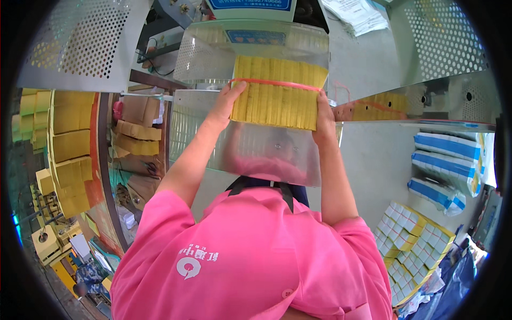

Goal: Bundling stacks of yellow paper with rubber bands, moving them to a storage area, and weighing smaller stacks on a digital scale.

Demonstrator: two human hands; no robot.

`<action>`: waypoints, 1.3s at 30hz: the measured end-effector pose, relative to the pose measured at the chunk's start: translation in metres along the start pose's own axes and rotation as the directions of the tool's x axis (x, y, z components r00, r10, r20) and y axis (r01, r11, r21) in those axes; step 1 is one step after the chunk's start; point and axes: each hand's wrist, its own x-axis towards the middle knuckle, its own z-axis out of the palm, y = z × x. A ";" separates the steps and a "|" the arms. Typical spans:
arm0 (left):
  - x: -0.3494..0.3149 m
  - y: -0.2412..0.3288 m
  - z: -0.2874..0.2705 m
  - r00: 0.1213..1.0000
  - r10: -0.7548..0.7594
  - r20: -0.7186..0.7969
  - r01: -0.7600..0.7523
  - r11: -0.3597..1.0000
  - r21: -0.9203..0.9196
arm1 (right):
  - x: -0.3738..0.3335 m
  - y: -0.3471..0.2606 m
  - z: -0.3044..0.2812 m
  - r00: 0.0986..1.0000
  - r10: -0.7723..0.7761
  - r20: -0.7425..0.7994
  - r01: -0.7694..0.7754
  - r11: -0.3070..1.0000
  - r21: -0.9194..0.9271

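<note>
Between my two hands is a wide bundle of yellow paper stacks (pixel 277 106), with a red strap (pixel 277 83) running across it. My left hand (pixel 226 104) presses on the bundle's left end, thumb up by the strap. At the opposite end my right hand (pixel 324 120) grips it, fingers partly hidden behind the paper. Under the bundle lies a shiny metal machine table (pixel 202 114), which mirrors the pink shirt. A clear perforated cover (pixel 202 53) rises just behind the bundle.
Perforated metal panels (pixel 80 42) flank the machine. At left, more yellow stacks (pixel 72 122) stand on a bench beside a shelf of brown paper (pixel 140 130). To the right are blue-and-white wrapped packs (pixel 445 165) and several strapped bundles (pixel 410 240) on the floor.
</note>
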 end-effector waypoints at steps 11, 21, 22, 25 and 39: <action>0.003 -0.016 0.016 0.998 -0.025 -0.054 0.026 0.999 0.020 | 0.018 0.028 -0.024 0.996 0.013 -0.092 -0.014 1.000 -0.009; 0.001 -0.008 0.010 1.000 -0.010 -0.023 0.010 1.000 0.013 | 0.000 0.008 -0.001 0.983 -0.162 -0.083 0.146 0.973 -0.180; -0.002 -0.009 0.007 1.000 -0.022 0.004 0.022 1.000 0.021 | -0.008 0.004 0.007 0.989 -0.140 -0.037 0.138 0.989 -0.061; -0.018 -0.008 -0.007 0.993 0.065 -0.102 -0.051 0.990 0.135 | -0.014 0.012 0.020 0.967 -0.249 -0.059 0.203 0.886 -0.417; -0.020 0.025 -0.119 0.995 -0.103 -0.010 0.103 0.981 0.165 | -0.045 0.047 0.038 0.886 -0.301 -0.354 0.240 0.949 -0.206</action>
